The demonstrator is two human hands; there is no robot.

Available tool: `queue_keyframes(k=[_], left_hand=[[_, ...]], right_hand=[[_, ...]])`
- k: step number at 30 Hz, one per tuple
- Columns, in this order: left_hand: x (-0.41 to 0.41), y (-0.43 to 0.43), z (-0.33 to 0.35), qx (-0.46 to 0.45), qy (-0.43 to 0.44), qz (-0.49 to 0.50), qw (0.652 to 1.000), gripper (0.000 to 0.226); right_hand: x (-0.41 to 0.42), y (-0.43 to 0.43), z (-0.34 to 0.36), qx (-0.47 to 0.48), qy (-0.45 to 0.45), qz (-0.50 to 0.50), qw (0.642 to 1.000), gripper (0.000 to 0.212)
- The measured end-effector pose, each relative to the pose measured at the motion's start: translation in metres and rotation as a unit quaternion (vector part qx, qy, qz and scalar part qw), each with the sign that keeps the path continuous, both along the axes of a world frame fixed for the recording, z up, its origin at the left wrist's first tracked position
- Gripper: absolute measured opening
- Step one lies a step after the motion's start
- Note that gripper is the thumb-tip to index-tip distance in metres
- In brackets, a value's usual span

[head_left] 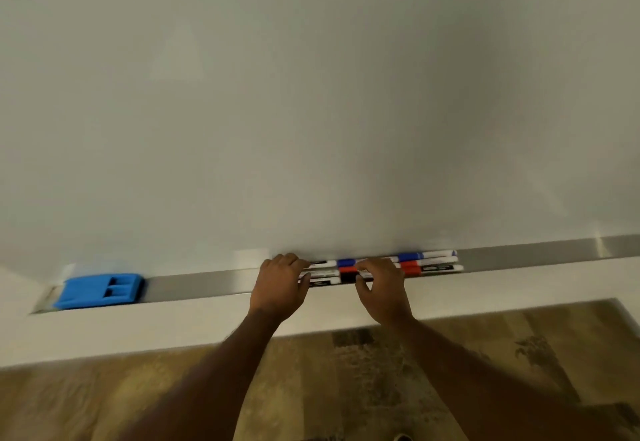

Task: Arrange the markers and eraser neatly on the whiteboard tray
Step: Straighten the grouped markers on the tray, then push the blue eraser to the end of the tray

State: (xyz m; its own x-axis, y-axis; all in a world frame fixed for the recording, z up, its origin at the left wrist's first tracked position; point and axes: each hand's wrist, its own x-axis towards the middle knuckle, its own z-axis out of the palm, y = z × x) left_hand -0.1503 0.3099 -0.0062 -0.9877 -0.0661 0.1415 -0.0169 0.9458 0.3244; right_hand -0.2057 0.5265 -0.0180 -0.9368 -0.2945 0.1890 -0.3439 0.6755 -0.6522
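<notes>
Several white markers (429, 262) with blue, red and black caps lie side by side in rows on the metal whiteboard tray (207, 284), right of centre. My left hand (280, 284) rests its fingertips on the left ends of the markers. My right hand (382, 288) presses its fingers on the middle of the marker group, near the red and black caps. Neither hand lifts a marker. A blue eraser (100, 290) lies flat at the tray's far left end, apart from both hands.
The blank whiteboard (311, 94) fills the view above the tray. A white ledge (173, 329) runs below the tray. Brown wood-patterned floor (381, 371) lies beneath. Bare tray stretches between eraser and markers and to the right of the markers.
</notes>
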Motion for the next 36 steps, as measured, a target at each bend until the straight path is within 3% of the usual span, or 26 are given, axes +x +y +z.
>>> queue_keyframes(k=[10,18,23,29,36], left_hand=[[0.074,-0.115,0.008,-0.018,-0.04,0.104,0.994,0.031],[0.116,-0.195,0.003,0.005,-0.059,0.21,0.976,0.04],[0.129,-0.239,0.005,0.0,-0.055,0.267,0.962,0.03],[0.144,-0.289,0.001,0.038,-0.07,0.41,0.909,0.047],[0.155,-0.318,-0.011,0.09,-0.11,0.425,0.894,0.081]], right_hand=[[0.048,-0.152,0.002,-0.021,-0.052,0.137,0.989,0.019],[0.079,-0.242,0.007,-0.007,-0.113,0.19,0.975,0.024],[0.094,-0.293,0.013,-0.026,-0.172,0.207,0.963,0.025],[0.114,-0.345,0.016,-0.037,-0.239,0.198,0.95,0.035],[0.128,-0.378,0.024,-0.038,-0.278,0.201,0.938,0.052]])
